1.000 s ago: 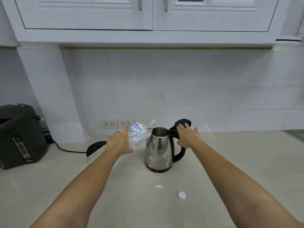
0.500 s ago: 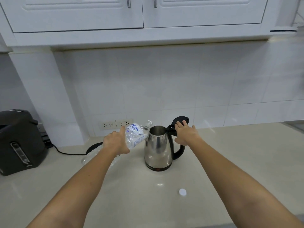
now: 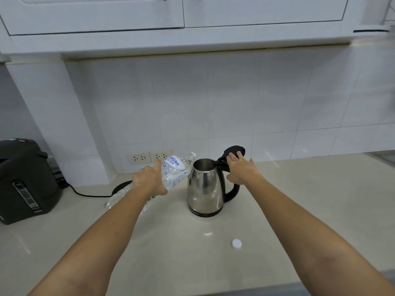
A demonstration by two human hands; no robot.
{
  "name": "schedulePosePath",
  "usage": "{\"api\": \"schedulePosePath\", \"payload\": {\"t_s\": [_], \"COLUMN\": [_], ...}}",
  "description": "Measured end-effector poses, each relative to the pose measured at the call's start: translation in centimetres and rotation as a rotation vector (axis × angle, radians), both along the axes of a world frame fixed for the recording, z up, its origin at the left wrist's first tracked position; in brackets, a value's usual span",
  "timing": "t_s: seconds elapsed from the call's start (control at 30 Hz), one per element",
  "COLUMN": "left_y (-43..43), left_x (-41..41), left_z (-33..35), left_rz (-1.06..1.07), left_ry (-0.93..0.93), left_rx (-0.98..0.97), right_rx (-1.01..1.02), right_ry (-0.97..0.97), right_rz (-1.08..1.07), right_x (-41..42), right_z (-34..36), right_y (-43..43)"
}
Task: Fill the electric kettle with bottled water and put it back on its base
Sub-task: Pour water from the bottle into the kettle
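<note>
A steel electric kettle (image 3: 204,189) with a black handle stands on the pale counter (image 3: 299,210), its black lid (image 3: 234,151) tipped open. My right hand (image 3: 241,170) rests on the lid's hinge and the top of the handle, fingers on the lid. My left hand (image 3: 150,180) grips a clear plastic water bottle (image 3: 174,171) with a white and blue label, tilted with its uncapped mouth just left of the kettle's rim. The round black kettle base (image 3: 120,186) lies behind my left hand, mostly hidden. The white bottle cap (image 3: 236,243) lies on the counter in front.
A black hot-water dispenser (image 3: 23,180) stands at the far left, with a black cord (image 3: 85,194) running toward the kettle base. Two wall sockets (image 3: 149,156) sit in the tiled wall. White cabinets (image 3: 192,11) hang overhead.
The camera view has tilted downward slightly. Both hands, the bottle and the kettle hold nearly the same positions.
</note>
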State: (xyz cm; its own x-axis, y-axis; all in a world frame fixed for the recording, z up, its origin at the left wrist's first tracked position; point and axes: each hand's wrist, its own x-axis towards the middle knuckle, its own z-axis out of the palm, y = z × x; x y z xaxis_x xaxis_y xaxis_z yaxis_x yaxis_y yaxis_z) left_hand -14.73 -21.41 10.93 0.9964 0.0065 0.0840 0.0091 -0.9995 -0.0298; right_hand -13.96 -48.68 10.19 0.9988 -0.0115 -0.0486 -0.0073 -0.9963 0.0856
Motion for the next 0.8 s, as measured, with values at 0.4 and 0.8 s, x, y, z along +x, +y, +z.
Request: {"api": "schedulePosePath", "payload": {"t_s": [0.4, 0.8], "left_y": [0.23, -0.41], "left_x": [-0.52, -0.65], "left_z": [0.63, 0.71], "left_rz": [0.000, -0.012], "left_ry": [0.007, 0.026], "left_rx": [0.048, 0.037], "right_rx": [0.003, 0.007], "right_ry": [-0.005, 0.000], "right_rz": [0.002, 0.002], "right_x": [0.14, -0.02], "right_z": [-0.24, -0.24], "right_y": [-0.02, -0.11]}}
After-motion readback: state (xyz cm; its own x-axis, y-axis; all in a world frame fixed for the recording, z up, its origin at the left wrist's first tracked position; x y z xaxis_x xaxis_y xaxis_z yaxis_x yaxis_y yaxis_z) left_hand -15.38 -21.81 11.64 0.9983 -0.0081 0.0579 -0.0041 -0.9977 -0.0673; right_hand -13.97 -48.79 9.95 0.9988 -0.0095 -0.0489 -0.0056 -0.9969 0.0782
